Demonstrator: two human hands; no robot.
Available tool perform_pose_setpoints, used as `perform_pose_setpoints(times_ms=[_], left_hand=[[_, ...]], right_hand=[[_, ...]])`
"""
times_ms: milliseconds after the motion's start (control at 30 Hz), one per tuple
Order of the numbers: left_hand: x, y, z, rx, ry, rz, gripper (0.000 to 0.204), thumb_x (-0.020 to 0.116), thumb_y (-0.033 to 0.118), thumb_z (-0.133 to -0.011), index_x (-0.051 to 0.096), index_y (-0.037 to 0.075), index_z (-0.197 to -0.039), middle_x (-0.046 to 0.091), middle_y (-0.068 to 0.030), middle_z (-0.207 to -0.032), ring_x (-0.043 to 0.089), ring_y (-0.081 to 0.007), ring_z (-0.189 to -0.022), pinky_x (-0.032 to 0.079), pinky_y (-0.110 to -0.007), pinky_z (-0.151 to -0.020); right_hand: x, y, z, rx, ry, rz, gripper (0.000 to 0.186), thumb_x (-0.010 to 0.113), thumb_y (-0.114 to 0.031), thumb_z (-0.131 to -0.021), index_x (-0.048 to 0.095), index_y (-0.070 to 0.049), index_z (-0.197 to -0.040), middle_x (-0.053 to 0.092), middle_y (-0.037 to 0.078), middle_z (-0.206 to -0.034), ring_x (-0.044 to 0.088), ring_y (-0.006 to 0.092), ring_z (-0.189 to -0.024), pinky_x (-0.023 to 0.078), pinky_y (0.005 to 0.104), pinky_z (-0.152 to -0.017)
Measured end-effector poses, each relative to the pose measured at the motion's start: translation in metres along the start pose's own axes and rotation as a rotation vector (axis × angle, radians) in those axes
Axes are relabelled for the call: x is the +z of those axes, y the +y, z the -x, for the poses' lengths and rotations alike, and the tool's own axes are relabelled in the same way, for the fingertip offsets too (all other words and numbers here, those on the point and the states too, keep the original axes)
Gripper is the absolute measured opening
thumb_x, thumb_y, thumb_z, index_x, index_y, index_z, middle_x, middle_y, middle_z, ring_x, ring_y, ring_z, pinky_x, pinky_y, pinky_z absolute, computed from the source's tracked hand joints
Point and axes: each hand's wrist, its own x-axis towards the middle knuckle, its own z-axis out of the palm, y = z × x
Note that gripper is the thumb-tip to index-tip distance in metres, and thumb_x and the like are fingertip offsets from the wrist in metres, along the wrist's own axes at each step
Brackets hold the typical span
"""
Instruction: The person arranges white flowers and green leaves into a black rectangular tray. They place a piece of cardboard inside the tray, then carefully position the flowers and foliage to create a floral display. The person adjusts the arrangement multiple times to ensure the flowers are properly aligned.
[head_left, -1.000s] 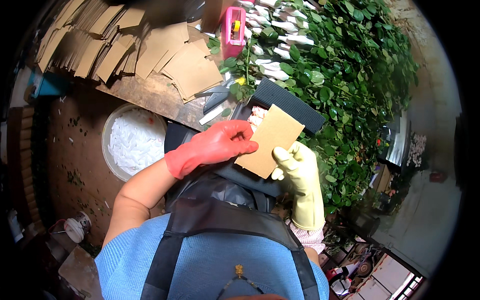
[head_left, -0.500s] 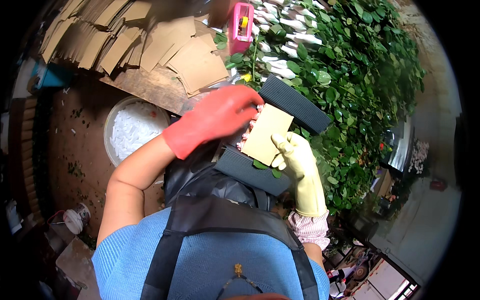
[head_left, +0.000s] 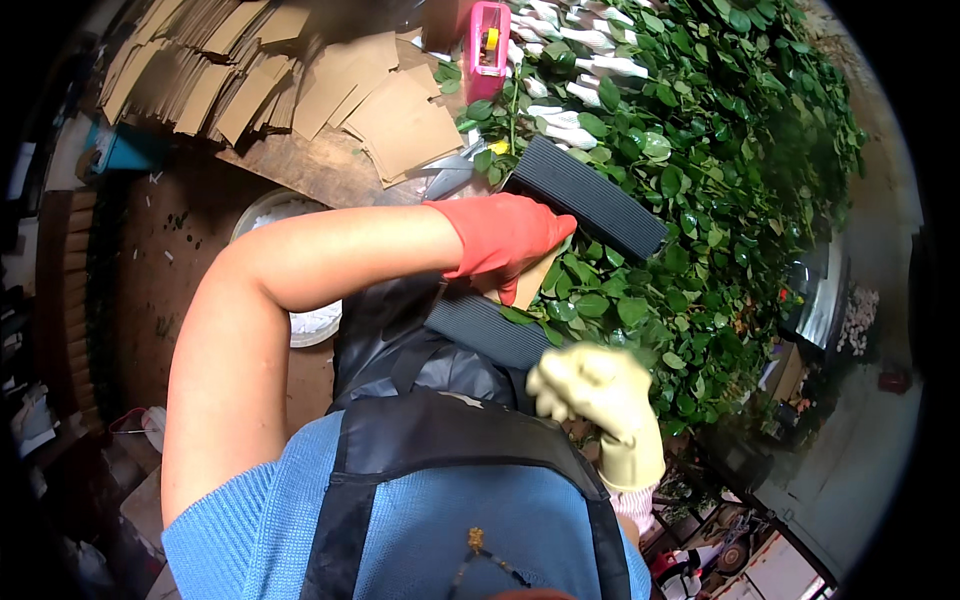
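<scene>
Cardboard sheet [head_left: 539,279], flat brown, slants toward the frame's upper right under the red-gloved left hand [head_left: 512,238], yellow-gloved right hand [head_left: 597,392] apart below, both grips unclear.

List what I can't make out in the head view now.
Cardboard piece: head view; mostly hidden by the left hand.
Right hand: head view; blurred, so any grip is unclear.
Pale tub: head view; partly hidden by the left forearm.
Cardboard stacks: head view; cut off by the upper edge.
</scene>
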Motion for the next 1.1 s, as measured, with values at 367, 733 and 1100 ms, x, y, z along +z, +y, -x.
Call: perform_pose_setpoints(times_ms=[367,733,1100], left_hand=[[0.003,-0.002,-0.006,-0.064,0.049,0.039,0.114,0.094,0.014,-0.071,0.026,-0.001,-0.162,0.07,-0.0228,-0.128,0.069,-0.0432,-0.114,0.058,-0.047,-0.095],[-0.035,-0.011,0.009,0.039,0.012,0.09,0.037,0.051,0.024,-0.105,0.062,0.004,-0.135,0.069,-0.0269,-0.128,0.068,-0.047,-0.113,0.055,-0.052,-0.096],[0.084,-0.056,0.016,0.756,0.661,-0.186,0.046,0.063,0.032,-0.104,0.062,0.007,-0.143,0.061,-0.0129,-0.152,0.054,-0.0342,-0.144,0.041,-0.05,-0.122]], right_hand=[[0.017,0.028,-0.022,-1.05,0.568,0.509,0.05,0.084,-0.013,-0.082,0.069,0.0,-0.128,0.066,0.025,-0.133,0.062,0.0483,-0.126,0.05,0.0554,-0.108],[-0.012,0.011,-0.099,-0.164,0.502,0.098,0.028,0.084,-0.028,-0.088,0.079,-0.008,-0.107,0.079,0.009,-0.098,0.071,0.0178,-0.084,0.055,0.0322,-0.081],[-0.051,-0.017,-0.107,-0.635,0.524,0.072,0.043,0.075,-0.038,-0.098,0.073,-0.008,-0.129,0.076,0.017,-0.122,0.074,0.0311,-0.111,0.056,0.04,-0.099]])
